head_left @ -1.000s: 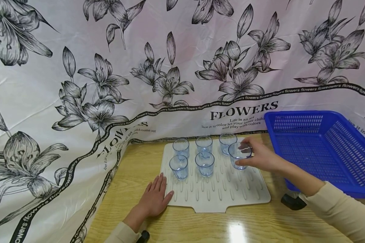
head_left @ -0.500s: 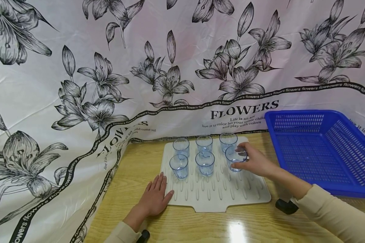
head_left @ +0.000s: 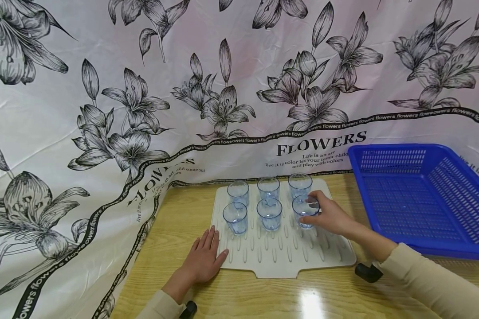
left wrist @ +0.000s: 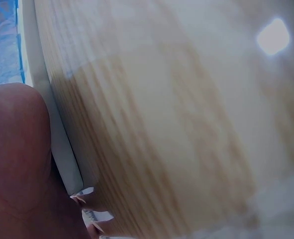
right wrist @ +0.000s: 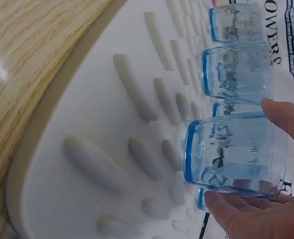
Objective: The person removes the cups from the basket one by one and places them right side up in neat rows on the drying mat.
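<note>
My right hand (head_left: 329,215) grips a clear blue-tinted drinking glass (head_left: 305,212) between thumb and fingers, at the right end of the front row on a white ridged drying board (head_left: 279,248). In the right wrist view that glass (right wrist: 236,157) is between thumb and fingers, its thick blue edge near the board; whether it touches the board, I cannot tell. To its left are two like glasses, a middle glass (head_left: 269,215) and a left glass (head_left: 235,218); three others form the back row. My left hand (head_left: 205,261) rests with straight fingers against the board's left edge.
At the right stands a blue plastic basket (head_left: 419,195) with latticed walls. A white flower-printed curtain (head_left: 223,110) hangs behind and along the left, its lower edge close to the board. Wood-grain tabletop (head_left: 279,297) lies in front.
The right hand has moved left and slightly toward the person with its glass, bringing it into line with the front row. The left hand has stayed in place.
</note>
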Motion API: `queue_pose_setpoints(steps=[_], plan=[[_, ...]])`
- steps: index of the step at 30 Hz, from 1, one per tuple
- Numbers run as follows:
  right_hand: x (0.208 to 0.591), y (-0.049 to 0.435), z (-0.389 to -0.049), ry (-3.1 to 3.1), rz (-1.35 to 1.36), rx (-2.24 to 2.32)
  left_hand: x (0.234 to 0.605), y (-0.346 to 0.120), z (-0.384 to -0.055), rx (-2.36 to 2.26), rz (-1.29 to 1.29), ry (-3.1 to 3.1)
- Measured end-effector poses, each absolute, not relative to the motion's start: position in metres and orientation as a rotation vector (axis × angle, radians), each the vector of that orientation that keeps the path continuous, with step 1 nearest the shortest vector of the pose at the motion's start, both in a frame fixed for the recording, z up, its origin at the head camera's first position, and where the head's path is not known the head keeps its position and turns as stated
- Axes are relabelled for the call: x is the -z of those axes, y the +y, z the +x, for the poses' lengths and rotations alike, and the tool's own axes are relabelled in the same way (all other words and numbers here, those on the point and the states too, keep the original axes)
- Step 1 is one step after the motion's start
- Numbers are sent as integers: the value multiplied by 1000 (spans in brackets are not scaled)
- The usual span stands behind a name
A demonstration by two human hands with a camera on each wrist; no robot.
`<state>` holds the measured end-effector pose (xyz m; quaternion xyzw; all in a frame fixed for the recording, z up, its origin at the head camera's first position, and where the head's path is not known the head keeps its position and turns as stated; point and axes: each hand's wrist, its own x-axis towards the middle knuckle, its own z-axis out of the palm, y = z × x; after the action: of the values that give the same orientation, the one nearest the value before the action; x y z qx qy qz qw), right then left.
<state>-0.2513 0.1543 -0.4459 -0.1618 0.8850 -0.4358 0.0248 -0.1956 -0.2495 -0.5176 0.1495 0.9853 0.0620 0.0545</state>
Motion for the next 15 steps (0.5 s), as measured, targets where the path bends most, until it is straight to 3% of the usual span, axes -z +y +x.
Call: queue_pose_setpoints(steps=[15], plan=[[445,152,-252,2731,-494,1290,512,-250,-195,-136,452,2982]])
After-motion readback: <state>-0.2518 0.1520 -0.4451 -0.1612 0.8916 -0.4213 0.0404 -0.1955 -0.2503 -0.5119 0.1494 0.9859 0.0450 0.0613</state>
